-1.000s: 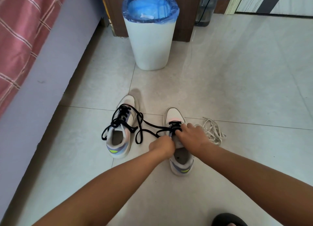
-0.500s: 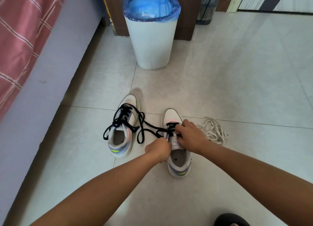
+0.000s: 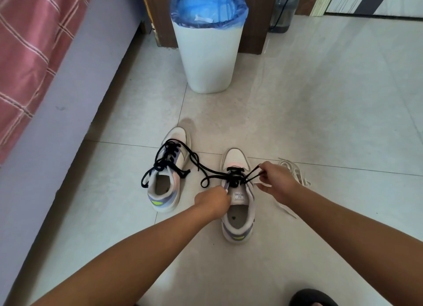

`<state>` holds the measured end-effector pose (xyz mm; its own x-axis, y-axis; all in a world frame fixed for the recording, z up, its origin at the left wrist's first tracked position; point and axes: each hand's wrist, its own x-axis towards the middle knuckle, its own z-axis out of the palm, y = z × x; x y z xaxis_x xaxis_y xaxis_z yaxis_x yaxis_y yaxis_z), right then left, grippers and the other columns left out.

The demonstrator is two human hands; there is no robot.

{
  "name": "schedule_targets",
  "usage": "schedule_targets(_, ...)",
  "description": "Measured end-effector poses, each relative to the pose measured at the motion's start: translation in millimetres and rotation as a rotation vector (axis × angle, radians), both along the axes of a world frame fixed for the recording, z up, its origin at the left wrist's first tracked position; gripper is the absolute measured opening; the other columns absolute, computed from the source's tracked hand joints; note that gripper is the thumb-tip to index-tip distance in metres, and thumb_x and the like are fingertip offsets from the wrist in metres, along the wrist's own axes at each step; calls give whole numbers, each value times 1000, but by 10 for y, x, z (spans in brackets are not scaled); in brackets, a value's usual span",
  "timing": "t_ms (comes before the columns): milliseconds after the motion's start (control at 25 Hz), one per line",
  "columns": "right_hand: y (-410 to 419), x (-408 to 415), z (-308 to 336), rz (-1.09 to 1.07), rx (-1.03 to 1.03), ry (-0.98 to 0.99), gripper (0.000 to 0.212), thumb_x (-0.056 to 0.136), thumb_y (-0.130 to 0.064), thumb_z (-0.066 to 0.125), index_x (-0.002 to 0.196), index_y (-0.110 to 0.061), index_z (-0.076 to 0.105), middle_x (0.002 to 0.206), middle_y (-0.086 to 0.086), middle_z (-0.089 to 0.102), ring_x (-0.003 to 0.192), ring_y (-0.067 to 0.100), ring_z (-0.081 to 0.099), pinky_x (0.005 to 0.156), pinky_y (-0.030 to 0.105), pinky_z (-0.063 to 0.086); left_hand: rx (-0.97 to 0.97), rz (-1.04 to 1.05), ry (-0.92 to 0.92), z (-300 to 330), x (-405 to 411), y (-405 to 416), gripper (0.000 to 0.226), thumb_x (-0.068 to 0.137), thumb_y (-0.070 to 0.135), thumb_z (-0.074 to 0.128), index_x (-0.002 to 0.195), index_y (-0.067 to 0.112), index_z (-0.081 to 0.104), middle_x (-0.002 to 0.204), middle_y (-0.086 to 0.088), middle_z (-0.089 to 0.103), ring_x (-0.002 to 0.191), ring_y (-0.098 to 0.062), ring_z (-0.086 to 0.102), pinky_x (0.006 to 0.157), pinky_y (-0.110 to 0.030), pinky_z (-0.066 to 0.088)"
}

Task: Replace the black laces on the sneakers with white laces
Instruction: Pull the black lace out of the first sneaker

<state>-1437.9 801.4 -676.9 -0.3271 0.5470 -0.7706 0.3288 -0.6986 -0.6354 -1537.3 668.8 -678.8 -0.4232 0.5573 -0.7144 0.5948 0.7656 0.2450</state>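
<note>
Unlacing right sneaker [image 3: 238,202] on tiled floor [image 3: 320,122].

Right hand [image 3: 275,181] pinching loop of black lace [image 3: 253,174], drawn out to the right of the eyelets; left hand [image 3: 212,201] fisted against the shoe's left collar, beside the tongue, gripping its edge. Loose lace end trailing left toward left sneaker [image 3: 167,179], fully laced in black, just beside. White laces [image 3: 295,170] heaped on floor behind right hand. White bin [image 3: 208,53] with blue liner farther back.

A home bedroom: bed [image 3: 34,60] edge, lined waste bin [image 3: 207,53], tiled floor [image 3: 320,113]
</note>
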Motion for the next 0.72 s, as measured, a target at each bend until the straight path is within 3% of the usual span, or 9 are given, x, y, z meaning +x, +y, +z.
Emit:
schedule_targets(120, 80, 21, -68, -76, 130, -140, 25, 95, -12, 41, 72, -11, 49, 65, 5, 47, 56, 14, 45, 53, 27, 45, -22, -11, -6, -3, 6, 0, 29, 98, 22, 35, 115, 7, 52, 118, -11, 59, 106, -29, 57, 77, -30, 36)
schedule_targets(240, 409, 159, -70, -61, 378, -323, 29, 98, -11, 36, 81, 0, 55, 69, 13, 54, 47, 16, 51, 38, 22, 41, -28, -18, -2, -13, -27, -59, 27, 98, 20, 34, 111, 8, 53, 115, -10, 60, 104, -28, 57, 75, -30, 35)
schedule_targets(320, 509, 230, -16, 28, 452, -296, 29, 99, -18, 40, 97, 4, 57, 73, 13, 57, 54, 17, 51, 47, 25, 41, -33, -23, 8, -15, -42, -96, 28, 98, 20, 33, 112, 7, 54, 116, -9, 59, 105, -28, 56, 76, -30, 36)
schedule_targets(440, 228, 144, 148, 518, 525, -175, 31, 95, -32, 51, 114, -8, 58, 92, 2, 60, 77, 12, 55, 65, 24, 45, -51, -62, 30, -2, -32, -78, 32, 99, 17, 33, 125, 8, 50, 125, -8, 55, 114, -26, 53, 86, -33, 40)
schedule_targets(560, -122, -54, 227, 964, 610, -74, 38, 88, -42, 60, 120, -22, 57, 115, -5, 53, 107, 9, 48, 88, 23, 37, -64, -95, 67, 9, -15, -47, 34, 100, 18, 33, 129, 14, 49, 127, -5, 56, 116, -24, 53, 87, -31, 41)
schedule_targets(720, -226, -184, 180, 1263, 1029, -203, 31, 87, -32, 62, 117, -22, 60, 125, 0, 48, 120, 18, 37, 97, 32, 34, -63, -88, 71, -16, -13, -53, 32, 101, 20, 32, 126, 14, 51, 125, -6, 58, 113, -24, 55, 86, -31, 42)
